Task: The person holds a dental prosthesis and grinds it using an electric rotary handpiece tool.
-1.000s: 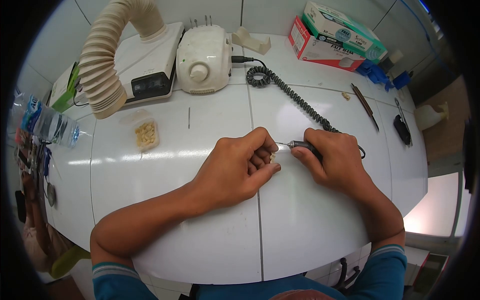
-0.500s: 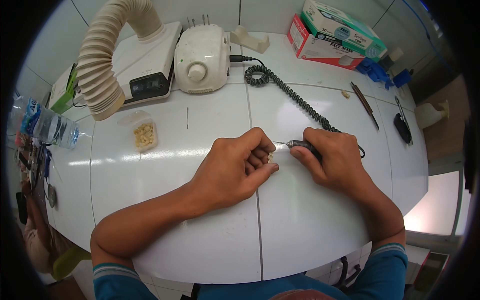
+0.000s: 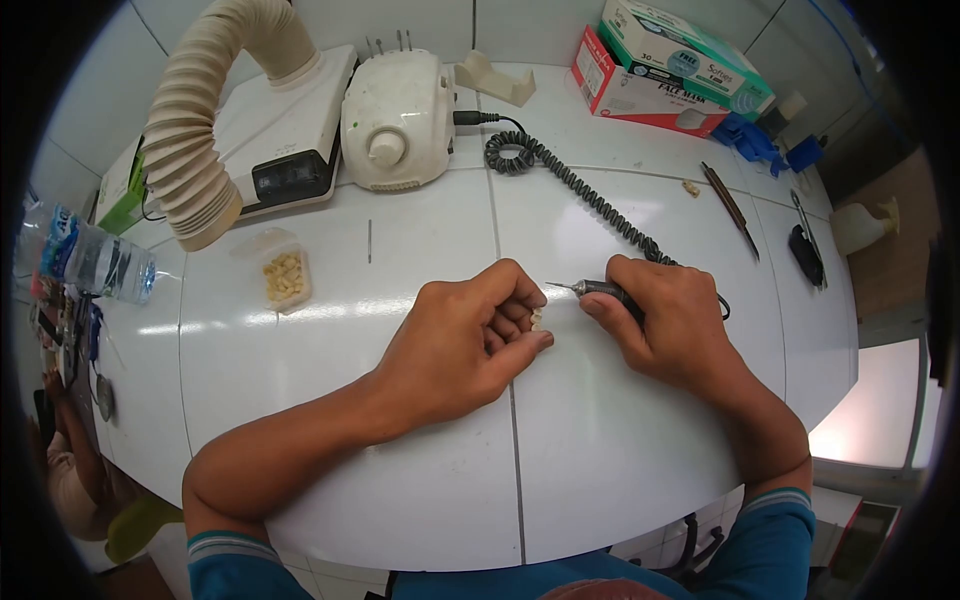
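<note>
While the left hand (image 3: 455, 335) holds a small pale piece (image 3: 536, 320) near its fingertips, I see from my end of the head view that the right hand (image 3: 675, 315) is clamped around a dark handpiece (image 3: 603, 288). Its thin metal tip (image 3: 562, 286) points at the left fingers, close to the piece but apart from it. The left thumb and fingers curl in around the piece, though I can't tell exactly which of them bear on it. I read the step in hand as lining up piece and tip; whether the tip is spinning, I can't tell. Any closer approach calls, in my judgement, for a firm pinch, a light touch and fingertips clear of the point. The coiled cord (image 3: 600, 208) reaches from the white control unit (image 3: 400, 115) towards the right hand, and an open container (image 3: 307, 290) of pale bits sits beyond the left forearm.
</note>
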Motion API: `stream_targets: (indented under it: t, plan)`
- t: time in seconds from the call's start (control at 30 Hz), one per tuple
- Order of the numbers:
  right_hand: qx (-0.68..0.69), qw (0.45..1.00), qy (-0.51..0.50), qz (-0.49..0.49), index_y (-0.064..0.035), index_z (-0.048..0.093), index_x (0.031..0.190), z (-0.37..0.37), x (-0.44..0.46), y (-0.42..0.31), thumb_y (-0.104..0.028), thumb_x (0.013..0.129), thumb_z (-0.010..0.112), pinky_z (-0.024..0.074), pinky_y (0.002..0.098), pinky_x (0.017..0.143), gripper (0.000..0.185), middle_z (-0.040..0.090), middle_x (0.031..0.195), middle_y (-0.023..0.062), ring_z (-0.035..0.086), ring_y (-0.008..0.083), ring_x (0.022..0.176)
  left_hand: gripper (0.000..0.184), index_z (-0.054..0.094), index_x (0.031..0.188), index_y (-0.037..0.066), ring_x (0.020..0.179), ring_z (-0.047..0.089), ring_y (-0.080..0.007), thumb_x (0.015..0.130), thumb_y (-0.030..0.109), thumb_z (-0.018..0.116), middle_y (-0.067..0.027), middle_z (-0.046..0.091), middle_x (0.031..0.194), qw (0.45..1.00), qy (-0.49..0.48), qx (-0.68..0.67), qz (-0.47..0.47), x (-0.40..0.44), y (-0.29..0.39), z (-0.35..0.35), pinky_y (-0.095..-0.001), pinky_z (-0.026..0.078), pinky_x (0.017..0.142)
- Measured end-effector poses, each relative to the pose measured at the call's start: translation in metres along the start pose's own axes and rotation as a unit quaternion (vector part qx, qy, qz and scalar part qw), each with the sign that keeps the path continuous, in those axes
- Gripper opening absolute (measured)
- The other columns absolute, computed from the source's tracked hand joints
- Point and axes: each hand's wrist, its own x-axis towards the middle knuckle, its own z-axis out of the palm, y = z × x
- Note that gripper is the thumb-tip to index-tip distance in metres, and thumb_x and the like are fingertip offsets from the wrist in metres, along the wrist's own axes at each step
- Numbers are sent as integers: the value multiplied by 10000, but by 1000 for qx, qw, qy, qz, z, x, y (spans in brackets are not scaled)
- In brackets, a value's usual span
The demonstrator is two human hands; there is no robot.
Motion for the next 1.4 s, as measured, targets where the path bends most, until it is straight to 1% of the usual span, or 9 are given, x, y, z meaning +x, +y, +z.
stream_targets:
  t: [0.1, 0.53, 0.83, 1.4]
  plan:
    - [2, 1000, 4, -3, -90, 649, 856, 0, 0, 1, -503, 1089, 736, 486, 468, 569, 483, 671, 696, 93, 678, 340, 608, 287, 710, 1172, -1, 885, 764, -130, 981, 117, 889, -89, 798, 976, 1000, -5, 0, -7, 0, 3, -1, -271, 620, 773]
    - [4, 1000, 14, -15, -90, 643, 866, 0, -2, 0, -483, 1087, 742, 474, 471, 561, 462, 669, 697, 88, 679, 336, 615, 282, 705, 1168, -2, 874, 765, -131, 982, 109, 885, -81, 791, 977, 1000, 0, 12, 14, 0, 1, 0, -271, 622, 754]
    - [2, 1000, 16, -12, -91, 644, 866, 2, -2, 0, -503, 1090, 732, 489, 469, 573, 477, 677, 708, 91, 689, 343, 631, 277, 709, 1173, -6, 877, 759, -125, 987, 106, 881, -83, 789, 971, 1000, -2, 6, 16, 0, 0, 0, -267, 620, 765]
    - [-2, 1000, -1, -1, -95, 643, 863, -1, -2, -1, -519, 1091, 722, 483, 481, 568, 488, 673, 705, 88, 686, 347, 629, 272, 709, 1163, -9, 839, 737, -108, 986, 109, 879, -69, 770, 941, 1000, 16, 10, -1, 0, 2, 1, -258, 609, 751]
